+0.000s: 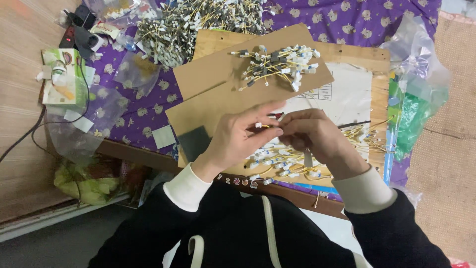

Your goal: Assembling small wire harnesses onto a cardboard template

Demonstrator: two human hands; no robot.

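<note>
Far left: green-and-white carton on the wooden floor, black cable trailing past it, black power strip above. Clear plastic bags lie crumpled on the purple patterned cloth. Top centre-left, big heap of yellow-wired white connectors on the cloth. Cardboard sheet overlaps a wooden board; a smaller bundle of finished wire pieces sits on the cardboard, well apart from the hands.

Left hand is curled narrow, thumb and fingertips pinching a small white connector with short yellow wire, held above the cardboard's lower edge. Right hand meets it, fingertips closed on the same piece from the other side; exact grip partly hidden. Below both hands, loose pile of yellow wires with white plugs on the board. White paper sheet behind the right hand. Far right: green and clear plastic bag on the board's edge, woven mat beyond.
</note>
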